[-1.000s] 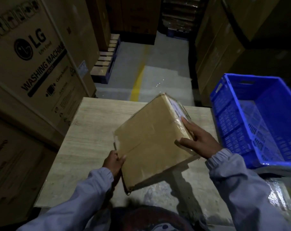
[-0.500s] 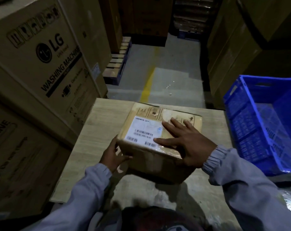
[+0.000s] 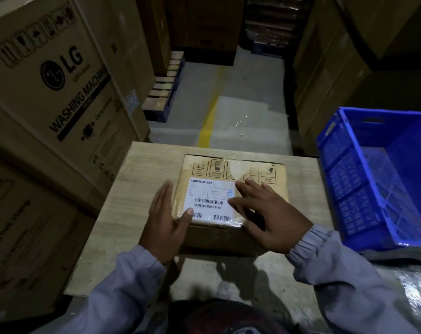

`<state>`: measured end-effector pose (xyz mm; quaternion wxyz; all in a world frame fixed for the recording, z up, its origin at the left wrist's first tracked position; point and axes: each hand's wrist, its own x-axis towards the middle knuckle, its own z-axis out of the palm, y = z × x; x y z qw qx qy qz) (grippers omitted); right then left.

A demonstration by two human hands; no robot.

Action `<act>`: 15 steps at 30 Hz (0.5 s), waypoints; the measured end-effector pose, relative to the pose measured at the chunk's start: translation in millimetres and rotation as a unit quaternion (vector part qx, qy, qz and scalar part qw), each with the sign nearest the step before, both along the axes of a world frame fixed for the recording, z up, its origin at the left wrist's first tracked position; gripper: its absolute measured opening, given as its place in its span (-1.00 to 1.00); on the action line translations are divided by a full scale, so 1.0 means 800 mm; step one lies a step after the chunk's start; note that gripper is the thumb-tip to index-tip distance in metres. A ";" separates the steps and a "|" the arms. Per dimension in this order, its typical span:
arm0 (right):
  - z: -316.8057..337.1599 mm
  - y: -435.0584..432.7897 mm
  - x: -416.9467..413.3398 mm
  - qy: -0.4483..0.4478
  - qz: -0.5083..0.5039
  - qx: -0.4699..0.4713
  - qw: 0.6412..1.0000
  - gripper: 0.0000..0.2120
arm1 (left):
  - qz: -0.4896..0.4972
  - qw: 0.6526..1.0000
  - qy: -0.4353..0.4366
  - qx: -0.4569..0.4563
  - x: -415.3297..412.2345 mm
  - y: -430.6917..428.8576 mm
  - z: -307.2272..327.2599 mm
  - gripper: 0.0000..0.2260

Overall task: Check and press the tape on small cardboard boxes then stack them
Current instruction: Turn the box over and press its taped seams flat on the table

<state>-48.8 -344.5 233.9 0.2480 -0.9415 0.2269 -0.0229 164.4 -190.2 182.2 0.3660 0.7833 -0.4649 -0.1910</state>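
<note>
A small cardboard box (image 3: 257, 174) lies flat on the wooden table (image 3: 137, 189), with a white barcode label (image 3: 209, 201) under shiny clear tape on its top. My left hand (image 3: 166, 220) is flat against the box's left side, fingers straight, thumb on the label's near corner. My right hand (image 3: 265, 213) lies flat on the top, fingers spread over the label's right edge and the tape.
A blue plastic crate (image 3: 373, 174) stands to the right of the table. Large washing machine cartons (image 3: 50, 92) tower on the left, more cartons on the right. A grey floor aisle with a yellow line (image 3: 209, 116) runs ahead past a pallet (image 3: 166, 85).
The box, held tilted up a second ago, now lies flat on the table, label up. My left hand has moved from under its edge to its left side.
</note>
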 end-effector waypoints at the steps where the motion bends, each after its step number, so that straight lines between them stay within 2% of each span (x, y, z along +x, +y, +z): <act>1: -0.002 0.003 0.005 -0.022 -0.036 -0.012 0.999 -0.40 | -0.033 0.994 -0.104 -0.016 -0.002 -0.006 0.001 -0.33; 2: -0.004 0.007 0.011 -0.031 -0.068 -0.026 0.997 -0.39 | -0.066 0.983 -0.172 -0.023 -0.005 -0.014 0.000 -0.34; 4: -0.013 0.016 0.024 -0.017 -0.103 -0.055 0.993 -0.37 | -0.099 0.967 -0.233 -0.007 -0.015 -0.025 0.008 -0.41; 8: -0.029 0.027 0.035 0.019 -0.105 -0.138 0.985 -0.42 | -0.107 0.960 -0.259 0.018 -0.015 -0.028 0.010 -0.47; 15: -0.024 0.007 0.036 0.027 -0.084 -0.116 0.989 -0.37 | -0.128 0.939 -0.314 0.053 0.004 -0.048 0.033 -0.51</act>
